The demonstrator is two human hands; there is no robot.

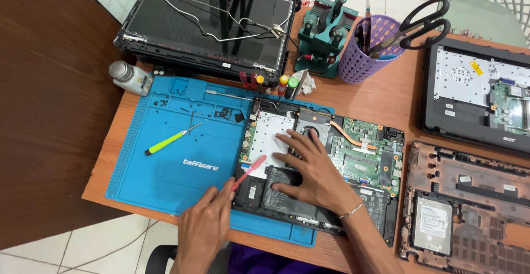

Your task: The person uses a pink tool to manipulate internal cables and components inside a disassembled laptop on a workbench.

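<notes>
my left hand is pinched shut around a pink pry tool, its tip lying over the left edge of the opened laptop base, near where the silver plate meets the black battery. my right hand lies flat and spread on the laptop's insides, fingers open, palm over the battery and fingertips reaching toward the cooling fan; it grips nothing, it only presses the chassis down.

the laptop base sits half on the blue repair mat, half on the wooden desk. its bottom cover is already off, so the green motherboard, the copper heat pipe and the fan all lie bare. small black screws are scattered at the top of the mat, and a screwdriver with a yellow-green handle lies loose beside them, well apart from both hands. by my reckoning the unscrewing and opening are done, while the battery and board sit in place, so the inside work has barely begun.

around me: a detached screen panel with loose white wires at the back, a small white bottle at the mat's corner, a purple mesh cup holding black-handled scissors, a green vise-like jig, another opened laptop at the right, and a brownish bottom shell with a hard drive in it.
</notes>
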